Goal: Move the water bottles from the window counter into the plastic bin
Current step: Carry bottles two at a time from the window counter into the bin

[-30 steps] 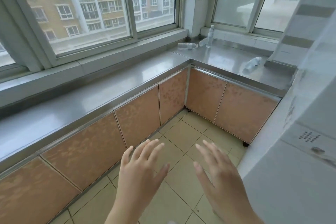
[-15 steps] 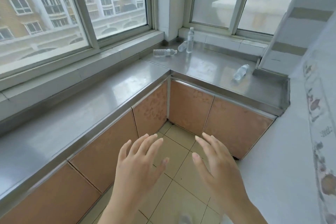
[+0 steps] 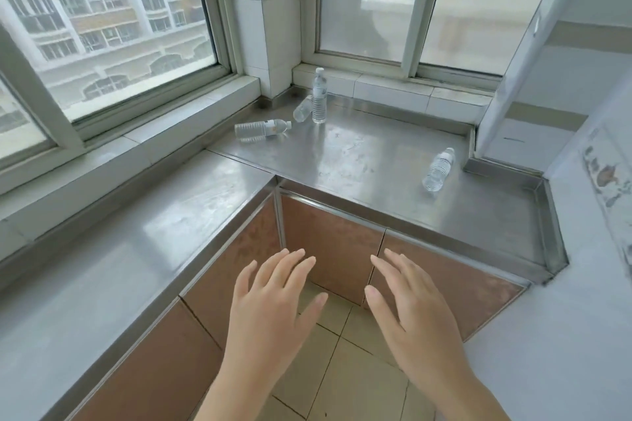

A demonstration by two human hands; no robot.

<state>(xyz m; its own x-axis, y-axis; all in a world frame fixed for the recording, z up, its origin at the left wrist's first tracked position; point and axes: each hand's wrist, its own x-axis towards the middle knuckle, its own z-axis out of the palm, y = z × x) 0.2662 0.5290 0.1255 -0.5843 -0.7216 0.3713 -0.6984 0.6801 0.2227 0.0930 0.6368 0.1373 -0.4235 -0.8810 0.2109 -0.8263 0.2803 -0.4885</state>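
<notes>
Approach step, nothing picked up yet: my left hand (image 3: 273, 314) and right hand (image 3: 413, 318) hang at 6 o'clock over the floor tiles, fingers straight and spread, each grip released and holding nothing. Four water bottles sit on the steel tabletop (image 3: 369, 161) ahead: standing bottle (image 3: 319, 96) at 12 o'clock in the window corner, a small lying bottle (image 3: 303, 109) touching or just beside its left side, a long lying bottle (image 3: 261, 128) at 11 o'clock near the sill, and a lone lying bottle (image 3: 438, 169) at 1 o'clock, well apart from the rest. Plastic bin not in view, can't say where it is. Next move, my guess: step in, reach across the tabletop edge, wrap one bottle, probably the lone one for my right hand, then find the bin
</notes>
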